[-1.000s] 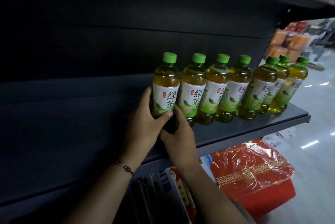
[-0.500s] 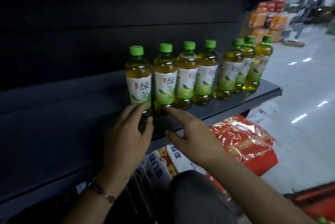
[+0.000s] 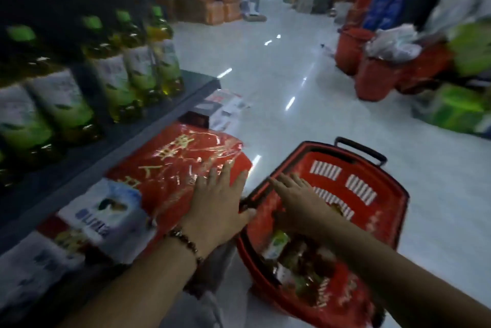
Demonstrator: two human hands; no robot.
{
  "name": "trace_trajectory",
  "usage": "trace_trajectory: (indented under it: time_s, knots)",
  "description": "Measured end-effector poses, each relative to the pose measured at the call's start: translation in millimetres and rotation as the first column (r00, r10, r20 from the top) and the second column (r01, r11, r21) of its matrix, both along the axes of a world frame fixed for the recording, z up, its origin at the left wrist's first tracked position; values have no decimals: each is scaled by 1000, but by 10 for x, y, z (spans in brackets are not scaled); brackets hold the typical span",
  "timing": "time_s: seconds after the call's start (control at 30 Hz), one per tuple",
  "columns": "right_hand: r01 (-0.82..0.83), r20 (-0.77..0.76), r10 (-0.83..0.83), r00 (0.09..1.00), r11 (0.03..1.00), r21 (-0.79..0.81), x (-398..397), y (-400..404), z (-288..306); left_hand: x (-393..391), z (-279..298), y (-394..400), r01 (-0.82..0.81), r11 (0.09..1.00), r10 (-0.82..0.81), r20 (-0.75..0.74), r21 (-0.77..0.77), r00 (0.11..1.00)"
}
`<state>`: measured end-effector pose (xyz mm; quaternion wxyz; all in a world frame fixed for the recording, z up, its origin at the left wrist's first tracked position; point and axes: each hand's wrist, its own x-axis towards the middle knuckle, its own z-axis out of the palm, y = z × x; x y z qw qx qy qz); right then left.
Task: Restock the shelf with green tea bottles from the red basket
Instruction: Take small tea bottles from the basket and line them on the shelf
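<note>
The red basket sits on the pale, glossy floor at lower right, and the right hand reaches out above its open top with the fingers straight and spread, holding nothing. Below that hand, at the near end of the basket, lie several green tea bottles, blurred, so their number cannot be told. The left hand is just left of the basket's rim, fingers stretched and slightly fanned, in front of a red plastic-wrapped package; whether it touches the package cannot be told.

The dark shelf runs along the left side and carries a row of upright green tea bottles with green caps, smeared by motion. Under it, beside the red package, sit white and blue bags. Across the aisle at right stand other red baskets and green packs, well apart from the hands.

Both forearms extend from the bottom edge toward the basket. A beaded bracelet circles the left wrist.
</note>
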<state>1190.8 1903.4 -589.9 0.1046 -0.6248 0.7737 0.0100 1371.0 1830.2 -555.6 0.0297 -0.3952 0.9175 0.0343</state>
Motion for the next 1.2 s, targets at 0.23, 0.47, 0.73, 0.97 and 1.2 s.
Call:
trace_trajectory:
  time_s: [0.23,0.47,0.73,0.97,1.2]
  knots:
    - [188,84,-208,974,961,201,-581,370,-913,-633,-664,254,144,982,-161,139,121,977]
    - [-5,217,-91,972,914,406,-164,288,-1598,-612,-941,226,188,980,-198,213,66,957]
    - [56,308,-230,923,873,484,77,154,-2002,-576,-1045,175,184,978,-202,216,100,955]
    - [232,507,-465,726,859,456,-219,132,-1941,-523,-1007,123,178,967,-203,126,181,971]
    - [517,884,-410,223,819,249,-459,167,-1136,-514,-823,130,108,949,-114,1,295,993]
